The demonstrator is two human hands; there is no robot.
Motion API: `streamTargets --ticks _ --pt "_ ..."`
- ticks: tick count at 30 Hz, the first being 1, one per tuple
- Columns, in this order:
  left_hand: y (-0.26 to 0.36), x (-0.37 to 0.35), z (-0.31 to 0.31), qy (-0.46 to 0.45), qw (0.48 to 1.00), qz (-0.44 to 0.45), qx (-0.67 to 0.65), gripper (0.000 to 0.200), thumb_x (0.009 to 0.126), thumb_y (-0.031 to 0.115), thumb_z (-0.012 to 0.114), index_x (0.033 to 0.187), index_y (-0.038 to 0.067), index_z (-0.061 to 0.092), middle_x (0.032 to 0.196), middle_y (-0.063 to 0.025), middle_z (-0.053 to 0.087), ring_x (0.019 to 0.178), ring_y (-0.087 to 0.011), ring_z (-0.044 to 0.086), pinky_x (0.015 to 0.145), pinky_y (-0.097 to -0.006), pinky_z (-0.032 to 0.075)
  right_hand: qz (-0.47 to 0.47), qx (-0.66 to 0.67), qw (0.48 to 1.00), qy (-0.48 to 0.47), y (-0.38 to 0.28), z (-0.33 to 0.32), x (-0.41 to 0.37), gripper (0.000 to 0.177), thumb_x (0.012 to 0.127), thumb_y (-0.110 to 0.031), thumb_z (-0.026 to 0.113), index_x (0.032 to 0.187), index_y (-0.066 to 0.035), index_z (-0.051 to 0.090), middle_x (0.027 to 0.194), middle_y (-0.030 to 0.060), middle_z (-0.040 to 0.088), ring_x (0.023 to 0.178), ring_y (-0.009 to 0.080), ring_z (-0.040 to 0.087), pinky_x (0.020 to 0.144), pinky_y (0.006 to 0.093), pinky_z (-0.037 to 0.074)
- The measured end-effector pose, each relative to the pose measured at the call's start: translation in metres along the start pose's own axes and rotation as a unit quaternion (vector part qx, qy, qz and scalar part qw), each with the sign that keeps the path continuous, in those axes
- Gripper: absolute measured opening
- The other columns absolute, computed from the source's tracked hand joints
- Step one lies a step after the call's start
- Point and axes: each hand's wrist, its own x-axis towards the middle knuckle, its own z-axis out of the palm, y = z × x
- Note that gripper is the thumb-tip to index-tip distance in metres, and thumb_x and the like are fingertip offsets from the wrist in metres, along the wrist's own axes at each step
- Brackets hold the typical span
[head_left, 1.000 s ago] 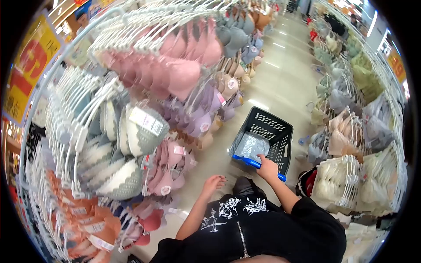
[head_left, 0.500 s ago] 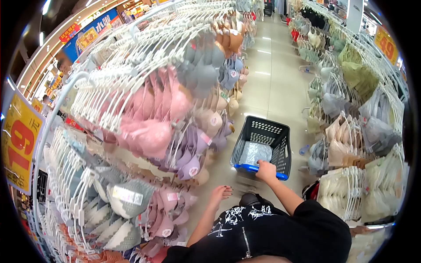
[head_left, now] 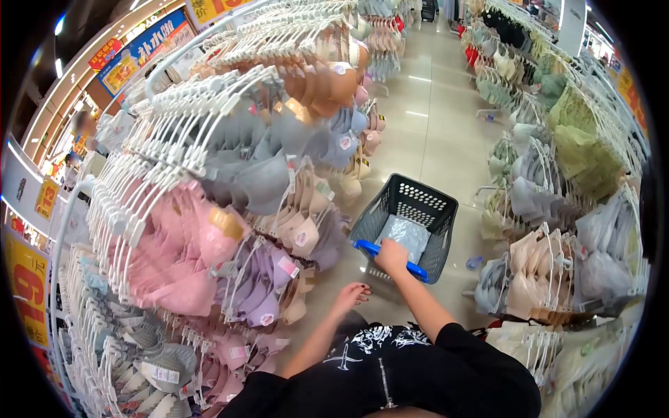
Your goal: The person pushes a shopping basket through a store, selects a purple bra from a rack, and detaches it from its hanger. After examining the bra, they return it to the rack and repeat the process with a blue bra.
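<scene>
My right hand (head_left: pixel 392 256) is wrapped around the blue handle (head_left: pixel 417 272) of a black shopping basket (head_left: pixel 442 233) with holes in its walls. Inside the basket lies a flat, pale item in clear wrapping (head_left: pixel 408 235). My left hand (head_left: pixel 350 297) hangs in front of my body with fingers loosely bent and apart, holding nothing. Nearest to it, on the left rack, are purple bras (head_left: pixel 256 282) on white hangers. Pink bras (head_left: pixel 178 247) and grey-blue bras (head_left: pixel 244 171) hang further left and behind.
Long racks of bras line both sides of a tiled aisle (head_left: pixel 426 111). On the right hang beige bras (head_left: pixel 533 268) and light green garments (head_left: pixel 582 136). A yellow price sign (head_left: pixel 28 289) stands at the far left. Another person (head_left: pixel 83 129) is beyond the left rack.
I have moved forward along the aisle, and the racks have slid back past me. The basket sits slightly further left in view, still held by my right hand.
</scene>
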Motion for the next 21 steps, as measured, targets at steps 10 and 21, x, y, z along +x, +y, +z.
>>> streamTargets --ticks 10,21 --pt "-0.001 0.099 -0.023 0.013 0.995 -0.099 -0.020 0.027 0.088 0.024 0.044 0.101 0.005 0.056 0.088 -0.0058 0.062 0.073 -0.0118 0.057 0.065 -0.0239 0.045 0.009 0.002 1.000 -0.002 0.043 -0.051 0.154 0.020 0.066 -0.014 0.059 0.084 -0.005 0.058 0.084 0.0139 0.061 0.080 0.0312 0.060 0.070 0.0404 0.048" --pt "0.198 0.334 -0.065 0.091 0.980 0.178 -0.019 0.021 0.086 0.016 0.044 0.101 0.005 0.056 0.089 -0.0046 0.061 0.074 -0.0095 0.056 0.066 -0.0219 0.045 0.028 -0.089 0.995 -0.025 0.126 -0.105 0.301 0.024 0.059 -0.016 0.060 0.083 -0.014 0.064 0.085 0.0081 0.059 0.077 0.0280 0.060 0.069 0.0365 0.048"
